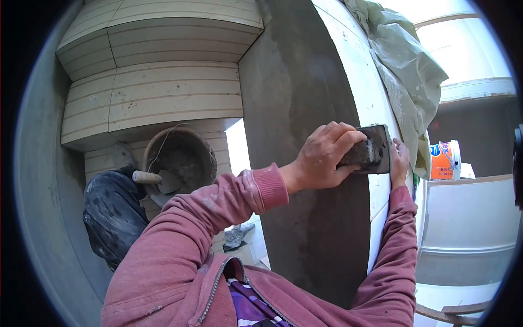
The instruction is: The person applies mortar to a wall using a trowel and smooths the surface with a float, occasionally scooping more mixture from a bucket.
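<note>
My left hand point(324, 155) is closed around the dark handle of a rectangular float point(379, 147). The float lies across the grey plastered strip point(305, 218) and the white edge point(359, 87) on its right. At the float's right end is my right hand point(400, 161), palm side hidden, its fingers extended along the white edge with nothing visible in them. To the left, a round bucket point(206, 155) contains grey material. A trowel with a pale handle point(146, 177) rests at its rim, blade inside.
Ribbed tiled steps point(174, 90) rise behind the bucket. A dark-trousered knee point(111, 210) is at left. A crumpled greenish sheet point(408, 65) hangs along the white edge. An orange and white tub point(444, 161) stands on a ledge at right. A grey lump point(237, 235) lies low in the middle.
</note>
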Demonstrator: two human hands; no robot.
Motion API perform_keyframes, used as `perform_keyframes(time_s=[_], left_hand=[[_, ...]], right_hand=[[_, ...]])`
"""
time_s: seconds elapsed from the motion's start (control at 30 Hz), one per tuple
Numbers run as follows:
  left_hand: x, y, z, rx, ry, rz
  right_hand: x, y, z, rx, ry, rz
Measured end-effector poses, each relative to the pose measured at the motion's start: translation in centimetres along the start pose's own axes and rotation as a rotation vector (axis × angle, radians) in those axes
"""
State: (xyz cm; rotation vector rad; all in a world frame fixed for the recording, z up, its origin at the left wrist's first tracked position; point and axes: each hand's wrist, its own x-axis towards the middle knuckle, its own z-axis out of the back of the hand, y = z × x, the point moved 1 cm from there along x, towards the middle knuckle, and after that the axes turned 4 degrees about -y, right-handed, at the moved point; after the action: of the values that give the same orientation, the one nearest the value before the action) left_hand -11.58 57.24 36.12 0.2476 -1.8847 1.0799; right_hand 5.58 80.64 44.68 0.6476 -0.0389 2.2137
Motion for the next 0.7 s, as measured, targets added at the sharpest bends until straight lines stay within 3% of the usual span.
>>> perform_keyframes(time_s=[0.17, 0.3, 0.4, 0.47, 0.5, 0.57, 0.67, 0.7], left_hand=[[2.5, 5.4, 1.4, 0.147, -0.133, -0.047], [5.9, 13.0, 3.5, 0.231, -0.259, 0.133], [7.5, 20.8, 5.7, 0.400, -0.323, 0.299], [8.0, 24.1, 7.6, 0.460, -0.458, 0.679], [8.4, 23.6, 7.6, 0.459, -0.462, 0.673], [8.5, 21.1, 7.4, 0.045, -0.351, 0.520], [8.5, 17.7, 4.9, 0.082, -0.247, 0.376], [8.4, 18.2, 4.1, 0.081, -0.248, 0.410]], right_hand=[[-0.3, 0.5, 0.3, -0.027, -0.015, -0.030], [-0.4, 0.9, 0.3, -0.018, -0.017, -0.048], [-0.5, 1.0, 0.3, -0.046, -0.025, -0.064], [-0.4, 0.3, 0.1, -0.023, -0.022, -0.044], [-0.2, 0.0, 0.0, 0.006, -0.018, -0.034], [0.1, 0.0, 0.1, 0.013, -0.009, -0.046], [0.1, 0.4, -0.1, -0.008, -0.004, -0.056], [0.2, 0.3, -0.1, -0.026, -0.017, -0.046]])
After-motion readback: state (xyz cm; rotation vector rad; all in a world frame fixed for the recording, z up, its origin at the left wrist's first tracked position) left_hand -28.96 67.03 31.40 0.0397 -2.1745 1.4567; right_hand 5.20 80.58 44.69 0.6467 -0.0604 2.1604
